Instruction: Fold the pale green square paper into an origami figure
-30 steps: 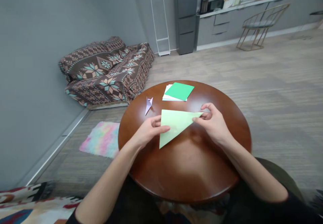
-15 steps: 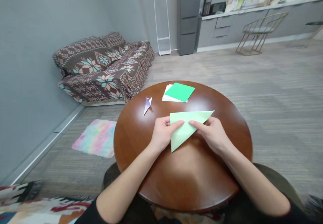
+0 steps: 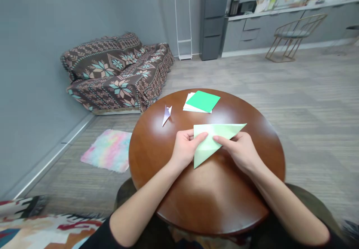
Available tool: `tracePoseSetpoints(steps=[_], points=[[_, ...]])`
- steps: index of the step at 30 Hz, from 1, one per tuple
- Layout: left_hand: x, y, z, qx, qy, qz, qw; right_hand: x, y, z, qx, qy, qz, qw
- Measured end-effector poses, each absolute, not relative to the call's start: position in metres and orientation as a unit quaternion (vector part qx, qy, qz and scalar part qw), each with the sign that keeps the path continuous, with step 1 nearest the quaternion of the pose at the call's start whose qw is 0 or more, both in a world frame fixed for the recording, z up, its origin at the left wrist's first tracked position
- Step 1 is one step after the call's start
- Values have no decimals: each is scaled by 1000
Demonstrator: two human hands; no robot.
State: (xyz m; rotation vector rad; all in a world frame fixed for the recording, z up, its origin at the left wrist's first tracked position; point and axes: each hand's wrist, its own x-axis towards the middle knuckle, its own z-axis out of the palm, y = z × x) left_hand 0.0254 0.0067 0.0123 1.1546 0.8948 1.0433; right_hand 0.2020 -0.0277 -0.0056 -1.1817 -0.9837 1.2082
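A light green sheet of paper point(image 3: 206, 151), folded into a triangle, is held above the round table, its long edge facing down and to the right. My left hand point(image 3: 185, 146) grips its left side, thumb on top and fingers behind. My right hand point(image 3: 241, 149) pinches it from the right, its thumb lying on the front near the other thumb. The fingers behind the paper are partly hidden.
On the round brown table point(image 3: 151, 159), a bright green sheet point(image 3: 203, 101) lies over white sheets point(image 3: 190, 108) at the far side. A small purple and white folded paper point(image 3: 167, 115) is at the far left. A covered sofa point(image 3: 120, 73) stands beyond.
The view has shifted slightly, so the table and hands appear a little further right. Both hands still hold the light green paper, with the thumbs in nearly the same places.
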Motion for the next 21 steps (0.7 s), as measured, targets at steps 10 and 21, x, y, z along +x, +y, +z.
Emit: tracePoseSetpoints(steps=[10, 21], points=[[26, 7, 10, 494, 384, 456, 633, 203, -29, -7, -500, -422, 507, 561], [27, 6, 9, 484, 377, 458, 644, 203, -26, -12, -480, -404, 520, 580]])
